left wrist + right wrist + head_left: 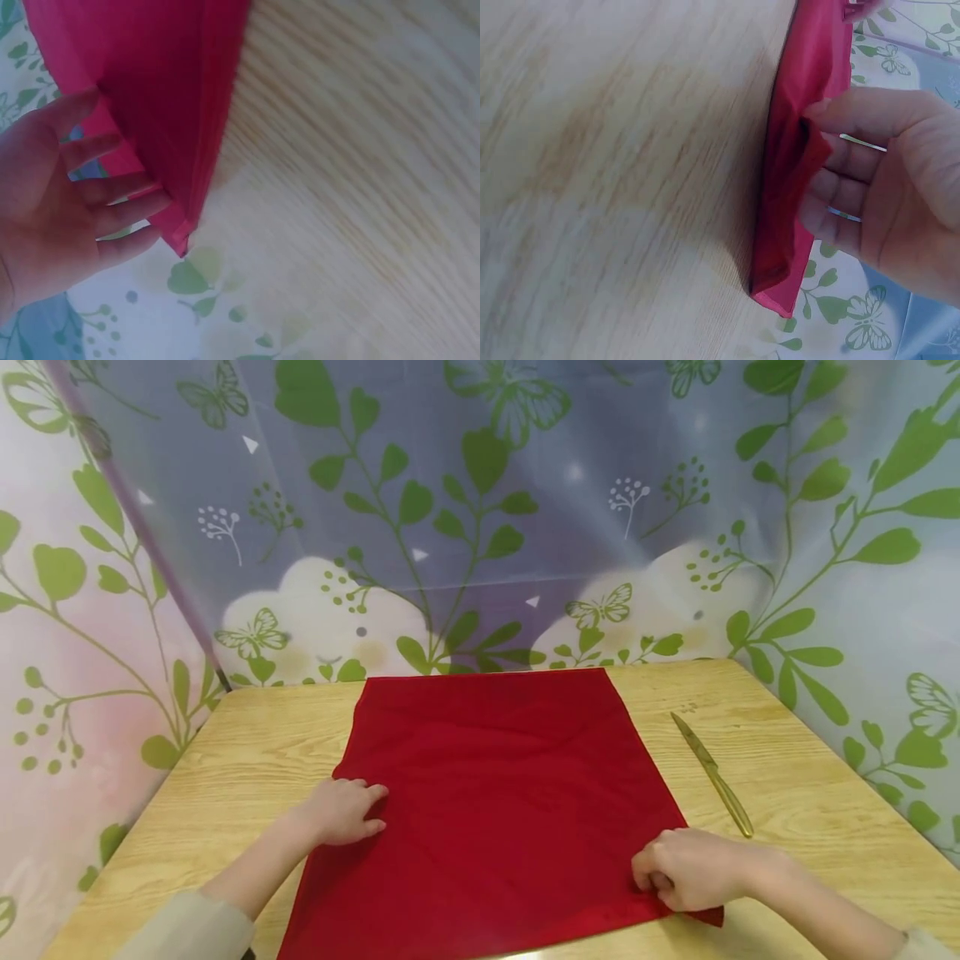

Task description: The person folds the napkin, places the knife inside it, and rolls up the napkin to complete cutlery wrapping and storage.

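L hand (347, 811) rests relaxed on red cloth (495, 802) & R hand (697, 870) pinches its edge, gold-col. knife (712, 772) nr.

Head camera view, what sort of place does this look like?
Likely an indoor tabletop workspace, perhaps a curtained-off corner: a light wood-grain table stands beside blue and white hangings printed with green leaves and butterflies, with a square red cloth and a slim gold-coloured knife on top.

No readable text, no labels, no brand names, no numbers, no signs in any view
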The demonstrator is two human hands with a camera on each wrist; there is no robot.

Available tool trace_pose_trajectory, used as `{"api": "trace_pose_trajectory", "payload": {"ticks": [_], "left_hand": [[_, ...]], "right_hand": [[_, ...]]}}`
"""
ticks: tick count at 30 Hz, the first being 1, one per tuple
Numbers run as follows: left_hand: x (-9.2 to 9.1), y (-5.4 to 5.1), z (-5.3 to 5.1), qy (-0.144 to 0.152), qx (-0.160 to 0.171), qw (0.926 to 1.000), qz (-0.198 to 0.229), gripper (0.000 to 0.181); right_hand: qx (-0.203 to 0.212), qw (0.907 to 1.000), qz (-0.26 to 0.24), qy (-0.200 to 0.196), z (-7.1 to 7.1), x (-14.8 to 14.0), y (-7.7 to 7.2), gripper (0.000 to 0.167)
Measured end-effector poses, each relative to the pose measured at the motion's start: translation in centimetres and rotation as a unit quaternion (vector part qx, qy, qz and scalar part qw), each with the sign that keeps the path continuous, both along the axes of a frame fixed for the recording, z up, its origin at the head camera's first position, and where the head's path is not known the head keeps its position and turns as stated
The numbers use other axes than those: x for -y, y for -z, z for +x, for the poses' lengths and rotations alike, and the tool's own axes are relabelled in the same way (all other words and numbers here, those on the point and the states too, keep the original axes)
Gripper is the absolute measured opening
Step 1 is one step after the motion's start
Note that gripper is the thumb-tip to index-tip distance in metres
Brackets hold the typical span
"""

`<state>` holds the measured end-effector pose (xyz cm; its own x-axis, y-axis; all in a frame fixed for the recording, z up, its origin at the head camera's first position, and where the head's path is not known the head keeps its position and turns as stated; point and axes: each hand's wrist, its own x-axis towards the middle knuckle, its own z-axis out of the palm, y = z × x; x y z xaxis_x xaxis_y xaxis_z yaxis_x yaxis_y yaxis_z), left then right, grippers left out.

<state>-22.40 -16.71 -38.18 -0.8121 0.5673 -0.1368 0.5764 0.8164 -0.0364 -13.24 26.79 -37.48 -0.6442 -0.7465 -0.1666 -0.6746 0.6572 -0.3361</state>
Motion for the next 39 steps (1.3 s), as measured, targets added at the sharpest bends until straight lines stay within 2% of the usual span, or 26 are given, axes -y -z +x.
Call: {"api": "trace_pose_trajectory", "payload": {"ticks": [6,11,17,22,24,29,31,34,37,39], "left_hand": [[0.0,-0.1,-0.3,-0.006,0.014,0.9999,-0.003,0.042],[-0.2,-0.3,-0.3,-0.007,0.029,0.9995,-0.001,0.043],[-0.3,-0.3,-0.1,-0.007,0.022,0.9997,-0.001,0.042],[-0.1,-0.2,0.0,-0.004,0.021,0.9998,0.005,0.041],[-0.1,-0.2,0.0,-0.002,0.017,0.9998,0.006,0.040],[0.0,-0.3,0.0,-0.005,0.019,0.9998,0.005,0.040],[0.0,-0.4,0.1,-0.009,0.025,0.9996,0.006,0.041],[0.0,-0.4,0.1,-0.011,0.029,0.9995,0.006,0.041],[0.0,-0.3,0.1,-0.011,0.028,0.9995,0.007,0.040],[0.0,-0.2,0.1,-0.010,0.025,0.9996,0.009,0.040]], "right_hand": [[-0.059,0.9981,0.017,-0.007,-0.1,0.4,0.0,0.024],[-0.051,0.9979,0.038,0.015,-0.1,0.2,0.1,0.026],[-0.030,0.9982,0.049,0.016,0.0,0.0,0.1,0.025],[-0.030,0.9955,0.086,0.025,0.6,-0.1,0.1,0.027],[-0.051,0.9928,0.105,0.023,0.9,-0.1,0.3,0.028],[-0.143,0.9790,0.145,0.005,1.2,-0.1,0.6,0.025],[-0.145,0.9799,0.136,0.011,1.1,-0.3,0.5,0.023],[-0.118,0.9876,0.099,0.032,0.5,-1.0,0.1,0.026],[-0.091,0.9929,0.055,0.052,-0.2,-1.9,-0.8,0.027],[-0.094,0.9938,0.020,0.056,-0.7,-2.4,-1.5,0.026]]}}
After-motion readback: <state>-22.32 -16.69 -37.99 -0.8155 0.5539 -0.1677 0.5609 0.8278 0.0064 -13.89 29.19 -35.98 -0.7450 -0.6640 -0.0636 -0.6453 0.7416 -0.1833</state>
